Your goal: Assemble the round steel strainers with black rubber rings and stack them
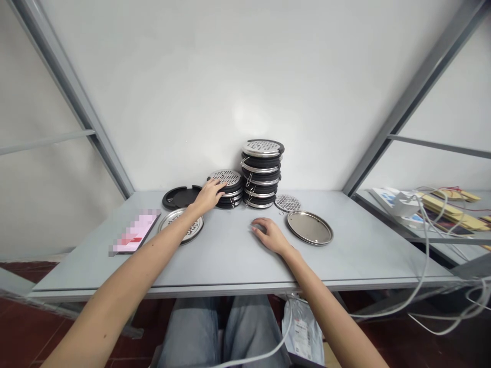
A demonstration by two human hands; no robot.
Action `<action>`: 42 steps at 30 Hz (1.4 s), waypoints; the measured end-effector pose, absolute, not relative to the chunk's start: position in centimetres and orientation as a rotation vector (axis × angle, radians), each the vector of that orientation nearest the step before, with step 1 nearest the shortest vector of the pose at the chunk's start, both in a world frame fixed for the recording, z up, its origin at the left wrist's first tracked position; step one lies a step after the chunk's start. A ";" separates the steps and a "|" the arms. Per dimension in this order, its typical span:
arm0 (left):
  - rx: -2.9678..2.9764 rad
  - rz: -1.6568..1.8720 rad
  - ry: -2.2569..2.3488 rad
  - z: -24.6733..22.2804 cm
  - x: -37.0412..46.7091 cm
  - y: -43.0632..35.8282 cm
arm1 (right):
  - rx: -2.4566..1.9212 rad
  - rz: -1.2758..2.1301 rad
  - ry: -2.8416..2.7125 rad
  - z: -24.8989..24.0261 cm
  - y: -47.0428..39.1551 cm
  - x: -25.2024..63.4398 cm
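My left hand reaches over to a short stack of round grater-like discs with black rims. Its fingers are stretched out and touch the top perforated metal disc. My right hand rests on the table, fingers loosely bent, thumb apart, with nothing in it. To its right lies a shallow round metal lid. Behind that lid is a loose perforated disc. Below my left forearm, partly covered by it, sits a metal-rimmed perforated disc. A black round tray lies behind that.
A taller stack of black-rimmed discs with wire clips stands against the wall. A phone lies on the left of the grey table. White cables hang at the right, beside a side shelf with yellow strips.
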State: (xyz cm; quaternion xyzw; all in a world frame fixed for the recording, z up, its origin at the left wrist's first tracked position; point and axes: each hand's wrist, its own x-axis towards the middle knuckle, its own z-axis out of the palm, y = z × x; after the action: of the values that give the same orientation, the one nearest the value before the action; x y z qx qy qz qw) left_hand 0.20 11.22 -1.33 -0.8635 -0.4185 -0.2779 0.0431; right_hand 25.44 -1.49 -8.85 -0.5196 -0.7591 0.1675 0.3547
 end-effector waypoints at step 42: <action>-2.588 -1.347 -1.530 -5.7 -3.2 -3.2 | -1.315 0.377 -2.081 -9.6 -1.7 26.0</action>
State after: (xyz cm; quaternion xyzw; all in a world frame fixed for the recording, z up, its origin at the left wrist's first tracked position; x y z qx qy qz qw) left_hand -3.15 -3.21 -5.74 -0.7832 -0.4632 -0.4077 -0.0763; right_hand 25.95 -1.71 -9.61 -0.5003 -0.7916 0.1436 0.3200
